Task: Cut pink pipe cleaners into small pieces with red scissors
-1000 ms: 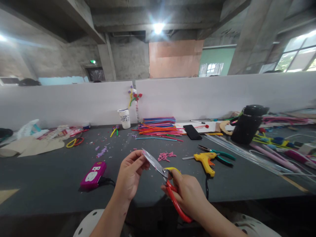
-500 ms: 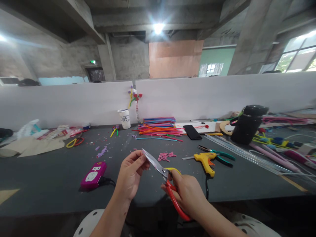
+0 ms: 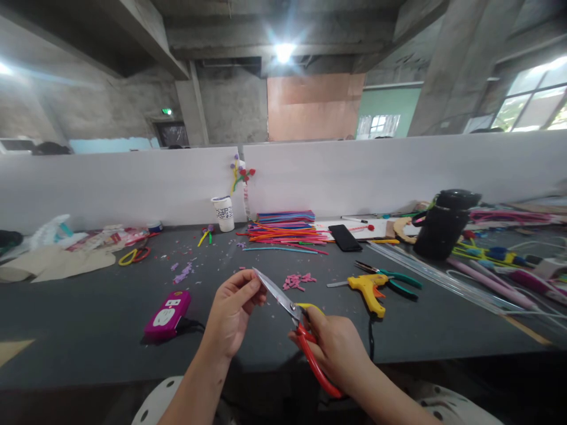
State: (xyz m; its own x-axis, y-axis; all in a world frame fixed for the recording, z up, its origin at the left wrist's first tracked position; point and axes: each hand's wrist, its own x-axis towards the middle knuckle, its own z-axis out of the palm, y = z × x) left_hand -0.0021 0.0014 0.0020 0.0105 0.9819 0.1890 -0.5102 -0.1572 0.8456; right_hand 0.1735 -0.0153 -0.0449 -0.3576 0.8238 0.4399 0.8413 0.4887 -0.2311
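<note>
My right hand [image 3: 339, 348] is wrapped round the handles of a pair of scissors [image 3: 278, 294], one handle red and the other yellow. The blades point up and to the left, and their tips touch or nearly touch the fingers of my left hand [image 3: 237, 310]. Thumb and fingertips of that hand are pinched together; whatever lies between them is too small or hidden to name. Just beyond the blades is a small heap of short pink pieces [image 3: 299, 281] on the dark grey table [image 3: 106, 348].
Stacked pipe cleaners [image 3: 286, 229] lie along the back beside a white cup [image 3: 222, 213]. To the right are a yellow glue gun [image 3: 368, 291], pliers [image 3: 401, 284], a phone [image 3: 345, 238] and a black flask [image 3: 447, 227]. At left sit a magenta box with a cable [image 3: 168, 316] and purple scraps [image 3: 183, 273].
Both hands and the scissors have shifted only very slightly to the left. The grips look the same, and the things on the table have stayed in place.
</note>
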